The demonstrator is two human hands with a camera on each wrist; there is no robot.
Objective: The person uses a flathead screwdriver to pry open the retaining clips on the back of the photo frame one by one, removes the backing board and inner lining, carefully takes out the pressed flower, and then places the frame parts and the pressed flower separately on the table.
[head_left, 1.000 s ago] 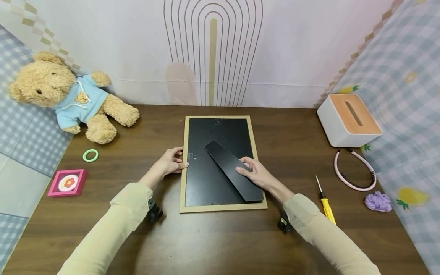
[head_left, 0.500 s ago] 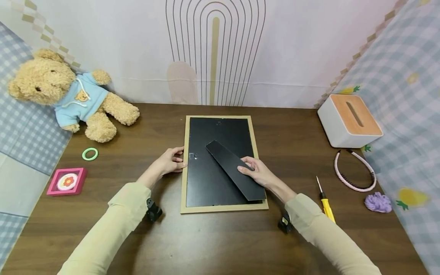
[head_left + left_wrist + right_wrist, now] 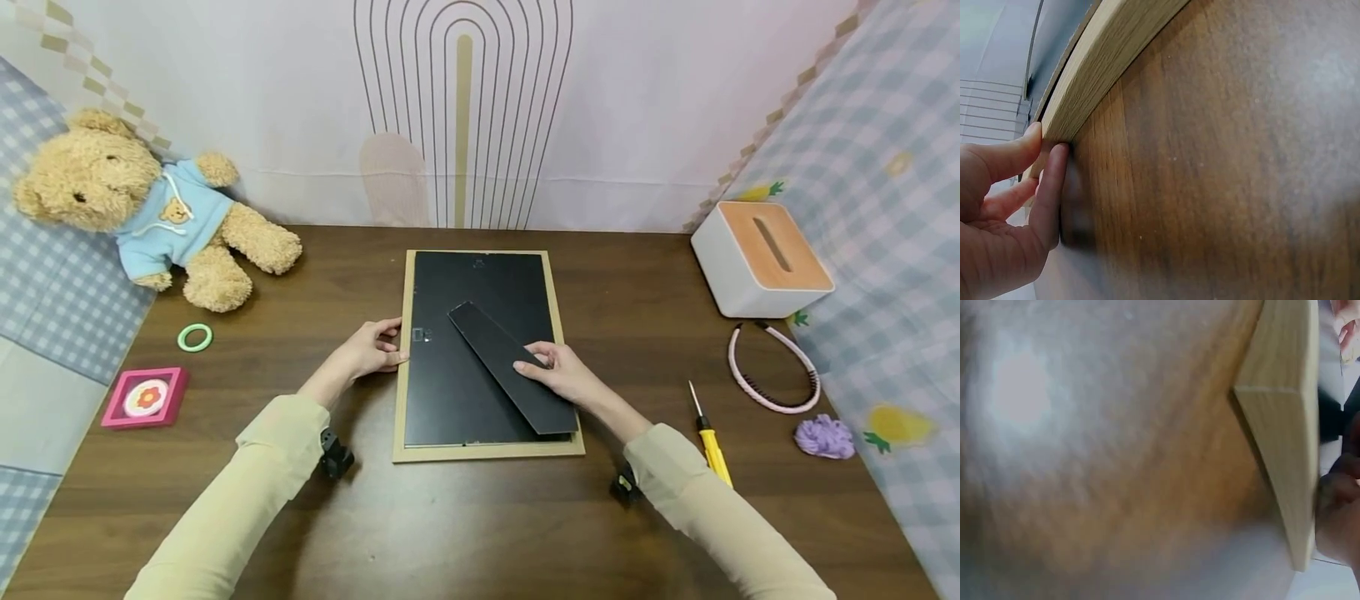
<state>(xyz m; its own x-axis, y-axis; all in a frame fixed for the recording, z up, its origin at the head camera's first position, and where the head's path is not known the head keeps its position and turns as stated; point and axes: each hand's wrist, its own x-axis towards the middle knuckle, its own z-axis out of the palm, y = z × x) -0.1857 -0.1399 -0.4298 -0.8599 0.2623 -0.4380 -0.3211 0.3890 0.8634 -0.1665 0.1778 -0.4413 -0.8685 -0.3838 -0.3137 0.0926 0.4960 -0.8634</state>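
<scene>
A picture frame with a pale wood rim lies face down at the middle of the table, its black backing board facing up. Across that board slants a black easel stand. My right hand grips the stand, thumb on its face and fingers at its far edge. At the left side my left hand holds the rim. The left wrist view has its thumb on top and a finger against the outer side, with a dark gap between board and rim. The right wrist view cuts off most of the right hand.
On the right are a yellow-handled screwdriver, a tissue box, a pink headband and a purple scrunchie. Left stand a teddy bear, a green ring and a pink box.
The backing board sits slightly higher in the frame, its far edge nearer the rim's far edge in view. Both hands keep their places.
</scene>
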